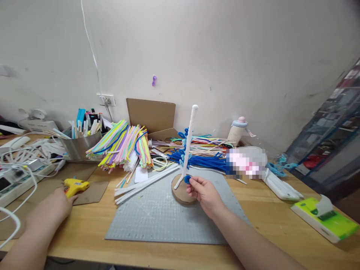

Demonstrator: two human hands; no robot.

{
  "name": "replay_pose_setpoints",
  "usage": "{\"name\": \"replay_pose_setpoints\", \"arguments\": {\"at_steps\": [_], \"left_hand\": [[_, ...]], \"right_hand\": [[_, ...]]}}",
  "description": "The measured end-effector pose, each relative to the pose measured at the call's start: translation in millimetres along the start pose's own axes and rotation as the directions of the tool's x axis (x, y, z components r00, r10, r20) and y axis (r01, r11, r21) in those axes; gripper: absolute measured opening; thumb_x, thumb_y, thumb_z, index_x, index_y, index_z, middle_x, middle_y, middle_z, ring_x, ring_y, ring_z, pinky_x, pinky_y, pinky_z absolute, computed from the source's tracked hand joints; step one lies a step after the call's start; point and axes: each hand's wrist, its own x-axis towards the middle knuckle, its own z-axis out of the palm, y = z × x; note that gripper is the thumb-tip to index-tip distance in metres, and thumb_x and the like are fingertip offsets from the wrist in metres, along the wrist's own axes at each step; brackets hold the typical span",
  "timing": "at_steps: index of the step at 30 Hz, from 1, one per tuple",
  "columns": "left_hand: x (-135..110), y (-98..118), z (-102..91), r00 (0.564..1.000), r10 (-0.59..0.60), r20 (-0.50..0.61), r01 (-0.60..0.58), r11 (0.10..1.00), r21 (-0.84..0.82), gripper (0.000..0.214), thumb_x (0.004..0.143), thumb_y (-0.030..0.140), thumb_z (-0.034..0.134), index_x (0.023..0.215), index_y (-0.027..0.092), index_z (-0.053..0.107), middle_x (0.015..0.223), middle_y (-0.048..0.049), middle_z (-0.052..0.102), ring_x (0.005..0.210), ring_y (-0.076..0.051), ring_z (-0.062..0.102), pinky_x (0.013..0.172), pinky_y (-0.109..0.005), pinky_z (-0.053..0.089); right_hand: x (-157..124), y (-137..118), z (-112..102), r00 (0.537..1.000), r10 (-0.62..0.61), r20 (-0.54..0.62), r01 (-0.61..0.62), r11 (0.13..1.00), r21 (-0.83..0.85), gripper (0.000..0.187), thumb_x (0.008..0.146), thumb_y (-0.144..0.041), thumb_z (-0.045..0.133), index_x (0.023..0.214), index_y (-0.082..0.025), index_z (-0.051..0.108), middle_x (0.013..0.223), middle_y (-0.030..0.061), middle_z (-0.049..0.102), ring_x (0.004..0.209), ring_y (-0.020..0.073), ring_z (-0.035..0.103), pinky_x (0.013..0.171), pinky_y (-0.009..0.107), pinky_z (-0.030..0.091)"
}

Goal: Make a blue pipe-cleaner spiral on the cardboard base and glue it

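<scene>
My left hand [56,206] is closed around the handle of a yellow hot glue gun [76,185], low over a piece of cardboard at the left. Between the thumb and fingers of my right hand [206,197] is a small dark blue pipe-cleaner coil [187,179]. This coil is close to the foot of an upright white fuzzy stem [189,138]; whether they touch, I cannot tell. The stem rises from a round cardboard base [180,193]. Curled blue pipe-cleaner pieces [185,140] sit along its left side.
A grey cutting mat [157,221] lies under the base, with white pipe cleaners [140,189] across it. Behind are pipe-cleaner bundles [123,144] and blue stems [202,160]. Cables and a power strip [28,183] crowd the left; a green tissue pack [323,219] lies right.
</scene>
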Motion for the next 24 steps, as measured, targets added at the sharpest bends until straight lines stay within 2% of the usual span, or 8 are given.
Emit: {"name": "replay_pose_setpoints", "arguments": {"at_steps": [2,5,8,10,12,15,20,24], "left_hand": [[-10,1,-1.4,0.993,0.105,0.048,-0.112,0.976,0.185,0.024,0.064,0.036,0.063,0.069,0.02,0.047,0.058,-0.0004,0.052,0.068,-0.024,0.056,0.062,-0.024,0.034],[-36,19,-14.1,0.977,0.201,-0.066,-0.181,0.956,0.232,0.026,0.077,0.038,0.049,0.097,0.02,0.048,0.083,-0.0049,0.06,0.078,-0.024,0.056,0.061,-0.024,0.034],[-74,46,-19.3,0.994,0.109,-0.027,-0.111,0.991,-0.072,0.035,0.077,0.046,0.051,0.106,0.026,0.051,0.084,0.0013,0.06,0.07,-0.019,0.054,0.058,-0.023,0.034],[-105,64,-10.6,0.993,0.106,0.05,-0.075,0.9,-0.428,0.037,0.07,0.051,0.06,0.096,0.025,0.058,0.083,0.0029,0.062,0.068,-0.017,0.053,0.059,-0.023,0.037],[-140,81,5.2,0.95,0.183,0.251,0.037,0.735,-0.678,0.047,0.059,0.055,0.07,0.09,0.021,0.063,0.077,0.001,0.063,0.063,-0.016,0.051,0.057,-0.024,0.039],[-186,106,28.2,0.838,0.256,0.482,0.27,0.573,-0.774,0.048,0.054,0.05,0.077,0.087,0.017,0.066,0.074,-0.0023,0.065,0.06,-0.014,0.05,0.055,-0.024,0.041],[-220,143,40.7,0.677,0.472,0.565,0.39,0.42,-0.819,0.043,0.064,0.053,0.072,0.087,0.018,0.066,0.083,-0.0068,0.064,0.074,-0.021,0.059,0.058,-0.029,0.048],[-224,155,45.0,0.633,0.517,0.576,0.378,0.442,-0.813,0.052,0.067,0.066,0.061,0.081,0.016,0.066,0.078,-0.007,0.063,0.068,-0.02,0.06,0.063,-0.032,0.049]], "right_hand": [[0,1,1,1.0,0.007,0.014,-0.007,1.0,-0.008,0.037,0.057,-0.042,0.081,0.076,-0.015,0.065,0.066,0.0023,0.066,0.053,0.0096,0.057,0.05,0.02,0.046],[0,1,1,1.0,0.014,0.014,-0.014,1.0,-0.008,0.036,0.057,-0.041,0.081,0.076,-0.015,0.065,0.066,0.0021,0.066,0.052,0.0095,0.057,0.05,0.021,0.046],[0,1,1,1.0,0.025,0.011,-0.025,1.0,0.006,0.037,0.056,-0.041,0.082,0.076,-0.015,0.064,0.065,0.0014,0.066,0.051,0.0087,0.056,0.05,0.02,0.046],[-1,0,2,0.999,0.036,0.001,-0.036,0.999,0.011,0.037,0.055,-0.041,0.083,0.075,-0.015,0.064,0.064,0.0007,0.065,0.05,0.0085,0.056,0.049,0.02,0.046],[-2,-1,3,0.999,0.039,-0.005,-0.039,0.999,0.004,0.037,0.055,-0.041,0.083,0.073,-0.015,0.063,0.062,-0.0001,0.063,0.049,0.0084,0.055,0.048,0.02,0.046],[-4,-1,3,1.0,0.026,0.01,-0.026,0.999,-0.029,0.037,0.055,-0.042,0.082,0.071,-0.016,0.061,0.058,-0.0015,0.061,0.048,0.0081,0.053,0.046,0.02,0.045],[-6,2,4,1.0,0.026,0.011,-0.025,0.997,-0.075,0.036,0.058,-0.042,0.08,0.07,-0.016,0.058,0.056,-0.0025,0.06,0.046,0.0084,0.052,0.044,0.021,0.045],[-9,3,7,0.999,0.046,0.009,-0.045,0.994,-0.095,0.037,0.058,-0.044,0.079,0.069,-0.016,0.057,0.055,-0.002,0.06,0.046,0.0095,0.053,0.045,0.022,0.045]]}}
